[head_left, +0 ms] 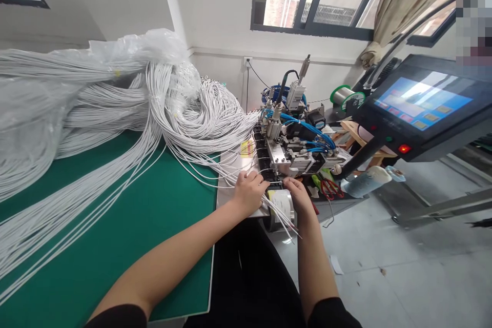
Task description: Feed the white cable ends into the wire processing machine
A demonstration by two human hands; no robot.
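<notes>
My left hand (249, 193) is closed on a thin white cable (275, 182) at the front of a bench machine (282, 151). Just right of it, my right hand (296, 193) pinches the end of that same cable, and the fingertips partly hide the tip. Below the hands, several loose white cable ends (282, 218) hang over a labelled metal cylinder (280, 202). Farther back, more white cables run into the machine's black row of slots (262, 151).
Large bundles of white cable (157, 97), partly wrapped in clear plastic, lie on the green tabletop (180, 246). At right are a touchscreen (423, 102), a green-rimmed wire spool (346, 96), red-handled scissors (331, 189) and a wrapped roll (367, 182).
</notes>
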